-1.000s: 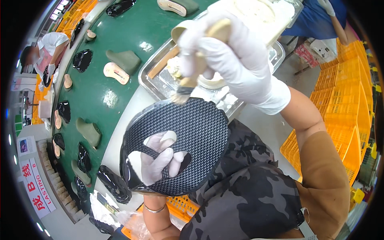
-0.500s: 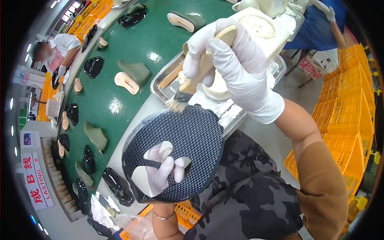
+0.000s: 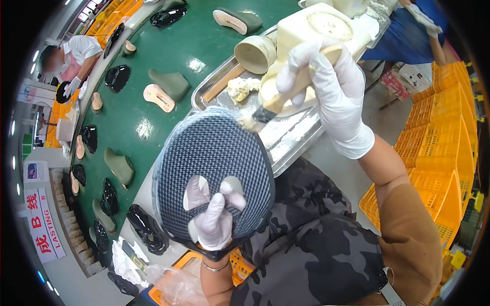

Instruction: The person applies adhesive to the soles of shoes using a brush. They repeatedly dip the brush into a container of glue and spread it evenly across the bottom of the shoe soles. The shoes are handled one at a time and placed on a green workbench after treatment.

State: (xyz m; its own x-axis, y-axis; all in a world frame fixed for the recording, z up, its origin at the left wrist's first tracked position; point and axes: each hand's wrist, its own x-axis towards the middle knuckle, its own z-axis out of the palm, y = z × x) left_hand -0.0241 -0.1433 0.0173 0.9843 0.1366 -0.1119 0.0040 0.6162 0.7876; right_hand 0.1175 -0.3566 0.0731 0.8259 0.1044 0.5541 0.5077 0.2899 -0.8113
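Note:
A shoe upper [image 3: 219,148] is spread out in front of me, its dark woven lining turned up and several cutouts in it. My left hand [image 3: 214,227], in a white glove, is closed on its near part, thumb on the lining and fingers showing through the cutouts. My gloved right hand [image 3: 339,97] grips a flat brush [image 3: 283,99] by its wooden handle. The pale bristles lie at the upper's far right edge; whether they touch it I cannot tell. Beyond stands a metal tray [image 3: 301,148] with a pale tub [image 3: 296,38], a cup [image 3: 255,53], a wooden stick [image 3: 223,84] and a whitish lump [image 3: 242,89].
Shoe lasts [image 3: 171,86] and glossy black uppers [image 3: 148,229] lie along a green table [image 3: 153,112]. Orange crates [image 3: 429,153] are stacked to the right. A co-worker [image 3: 79,56] stands far left, and another person's gloved hand [image 3: 423,19] shows top right.
My right hand and the brush have moved right and slightly down, uncovering the cup and lump. The upper has turned and shifted slightly left in my left hand, its far edge now higher.

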